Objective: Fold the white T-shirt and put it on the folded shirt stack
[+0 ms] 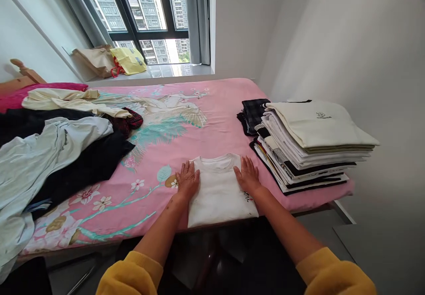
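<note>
A white T-shirt (217,195), folded into a neat rectangle, lies at the front edge of the bed with its collar pointing away from me. Small dark print shows near its right side. My left hand (187,180) rests flat on the shirt's upper left edge, fingers stretched out. On the upper right edge lies my right hand (247,175), palm down with its fingers spread. Neither hand grips the cloth. To the right stands a tall stack of folded clothes (318,140), a cream one with a small print on top.
Loose clothes (56,149) in white, black and cream are heaped at the left of the pink floral bedsheet (219,109). Folded dark checked cloth (254,113) sits beside the stack. A brown paper bag (94,60) and a yellow bag (131,60) rest on the windowsill.
</note>
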The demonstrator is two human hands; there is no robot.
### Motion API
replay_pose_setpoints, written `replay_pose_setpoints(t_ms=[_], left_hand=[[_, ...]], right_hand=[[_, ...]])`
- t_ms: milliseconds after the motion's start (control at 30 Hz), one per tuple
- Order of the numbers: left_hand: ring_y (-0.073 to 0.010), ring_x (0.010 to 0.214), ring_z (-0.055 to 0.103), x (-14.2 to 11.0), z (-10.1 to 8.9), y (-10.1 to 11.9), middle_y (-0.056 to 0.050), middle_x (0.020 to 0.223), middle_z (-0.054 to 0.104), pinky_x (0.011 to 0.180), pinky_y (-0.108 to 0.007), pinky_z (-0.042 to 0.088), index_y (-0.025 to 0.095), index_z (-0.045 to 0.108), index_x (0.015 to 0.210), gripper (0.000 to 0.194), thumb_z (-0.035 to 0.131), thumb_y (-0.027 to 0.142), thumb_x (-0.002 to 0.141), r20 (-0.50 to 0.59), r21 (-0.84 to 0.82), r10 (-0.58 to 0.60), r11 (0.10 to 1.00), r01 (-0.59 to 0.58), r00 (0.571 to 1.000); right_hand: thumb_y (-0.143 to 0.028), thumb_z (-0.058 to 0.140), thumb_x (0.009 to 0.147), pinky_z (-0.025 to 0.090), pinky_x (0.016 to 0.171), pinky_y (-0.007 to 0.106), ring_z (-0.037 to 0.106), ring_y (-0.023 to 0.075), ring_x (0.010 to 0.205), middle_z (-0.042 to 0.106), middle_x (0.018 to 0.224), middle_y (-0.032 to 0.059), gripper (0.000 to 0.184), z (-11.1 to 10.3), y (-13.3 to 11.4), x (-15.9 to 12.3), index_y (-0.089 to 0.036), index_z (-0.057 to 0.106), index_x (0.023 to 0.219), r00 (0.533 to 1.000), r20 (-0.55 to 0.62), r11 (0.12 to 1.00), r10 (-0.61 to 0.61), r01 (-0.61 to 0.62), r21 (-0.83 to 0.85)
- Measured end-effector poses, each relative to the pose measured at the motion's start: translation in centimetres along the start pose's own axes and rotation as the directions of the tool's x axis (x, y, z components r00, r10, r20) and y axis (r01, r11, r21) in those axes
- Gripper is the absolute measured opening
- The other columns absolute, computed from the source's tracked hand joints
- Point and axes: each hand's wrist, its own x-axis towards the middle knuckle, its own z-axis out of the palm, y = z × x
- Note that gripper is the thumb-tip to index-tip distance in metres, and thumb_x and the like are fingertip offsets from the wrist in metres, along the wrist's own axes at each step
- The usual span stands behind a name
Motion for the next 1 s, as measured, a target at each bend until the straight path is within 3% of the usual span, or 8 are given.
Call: replay_pose_setpoints(t_ms=[133, 200, 267, 400, 467, 600, 767, 1000], left_hand=[[-0.0254, 0.14, 0.012, -4.2, 0.0, 1.7, -0.007, 0.152, 0.019, 0.111, -0.055, 0.006, 0.021, 0.029, 0.142, 0.054, 0.031, 0.04, 0.091, -0.022, 0.083, 0.325, 0.943, -0.322, 0.946], [-0.0247, 0.14, 0.013, -6.6, 0.1, 0.9, -0.005, 0.152, 0.019, 0.111, -0.053, -0.002, 0.027, 0.028, 0.142, 0.058, 0.037, 0.048, 0.088, 0.046, 0.12, 0.493, 0.861, -0.494, 0.869], [-0.0259, 0.139, 0.016, -8.4, 0.0, -1.6, -0.006, 0.151, 0.021, 0.111, -0.052, -0.004, 0.028, 0.029, 0.141, 0.068, 0.042, 0.058, 0.082, 0.084, 0.147, 0.529, 0.832, -0.535, 0.845], [-0.0265, 0.137, 0.023, -10.4, -0.9, -7.6, -0.007, 0.147, 0.031, 0.112, -0.048, 0.004, 0.025, 0.031, 0.141, 0.073, 0.048, 0.059, 0.078, 0.037, 0.192, 0.39, 0.901, -0.39, 0.92], [-0.0263, 0.134, 0.03, -10.9, -1.5, -8.8, -0.009, 0.144, 0.037, 0.111, -0.045, 0.016, 0.022, 0.036, 0.138, 0.069, 0.047, 0.056, 0.079, 0.012, 0.183, 0.296, 0.938, -0.293, 0.955], [-0.0267, 0.11, 0.052, -10.5, -2.4, -6.7, -0.013, 0.118, 0.059, 0.093, -0.04, 0.04, 0.017, 0.057, 0.117, 0.051, 0.044, 0.051, 0.082, 0.009, 0.12, 0.066, 0.991, -0.066, 0.998], [-0.0307, 0.094, 0.059, -7.3, -3.5, -2.7, -0.013, 0.095, 0.066, 0.079, -0.039, 0.043, 0.017, 0.062, 0.088, 0.043, 0.051, 0.056, 0.073, 0.19, -0.055, -0.139, 0.987, 0.152, 0.972], [-0.0299, 0.088, 0.063, -4.3, -3.7, -1.8, -0.011, 0.079, 0.069, 0.075, -0.036, 0.047, 0.016, 0.061, 0.069, 0.025, 0.061, 0.04, 0.065, 0.277, -0.273, -0.188, 0.925, 0.265, 0.942]], right_hand=[[-0.05, 0.032, 0.09, 0.002, 0.11, 0.053, 0.006, 0.0241, 0.14, 0.017, 0.151, 0.011, 0.065, -0.2, -2.2, -4.6, -0.018, 0.017, 0.145, 0.962, 0.001, 0.961, -0.274, 0.274, -0.03], [-0.053, 0.039, 0.087, -0.001, 0.11, 0.054, 0.008, 0.0251, 0.139, 0.019, 0.151, 0.0099, 0.069, 0.2, -1.4, -6.6, -0.021, 0.02, 0.145, 0.93, 0.091, 0.931, -0.355, 0.361, -0.057], [-0.056, 0.044, 0.083, -0.003, 0.109, 0.055, 0.011, 0.0264, 0.139, 0.02, 0.15, 0.009, 0.073, 0.4, 0.9, -8.1, -0.022, 0.022, 0.144, 0.929, 0.153, 0.931, -0.337, 0.353, -0.096], [-0.057, 0.043, 0.083, 0.006, 0.11, 0.052, 0.019, 0.0271, 0.137, 0.027, 0.148, 0.0107, 0.072, -0.4, 7.1, -10.2, -0.02, 0.028, 0.142, 0.981, 0.062, 0.967, -0.186, 0.194, -0.163], [-0.053, 0.042, 0.084, 0.015, 0.11, 0.046, 0.028, 0.0263, 0.133, 0.037, 0.142, 0.0125, 0.064, -1.0, 8.8, -11.2, -0.017, 0.037, 0.137, 0.989, -0.021, 0.978, -0.148, 0.143, -0.15], [-0.052, 0.044, 0.083, 0.032, 0.098, 0.043, 0.045, 0.028, 0.116, 0.054, 0.122, 0.0135, 0.049, -2.0, 7.4, -11.6, -0.018, 0.057, 0.116, 0.997, -0.076, 0.994, -0.016, 0.008, -0.105], [-0.056, 0.052, 0.075, 0.034, 0.092, 0.047, 0.047, 0.0341, 0.109, 0.059, 0.11, 0.0182, 0.049, -2.8, 3.5, -7.7, -0.015, 0.061, 0.1, 0.981, 0.1, 0.985, 0.167, -0.171, 0.028], [-0.044, 0.065, 0.064, 0.045, 0.074, 0.035, 0.059, 0.0271, 0.092, 0.064, 0.09, 0.013, 0.03, -2.6, 2.0, -3.3, -0.017, 0.059, 0.077, 0.938, 0.267, 0.91, 0.221, -0.296, 0.289]])
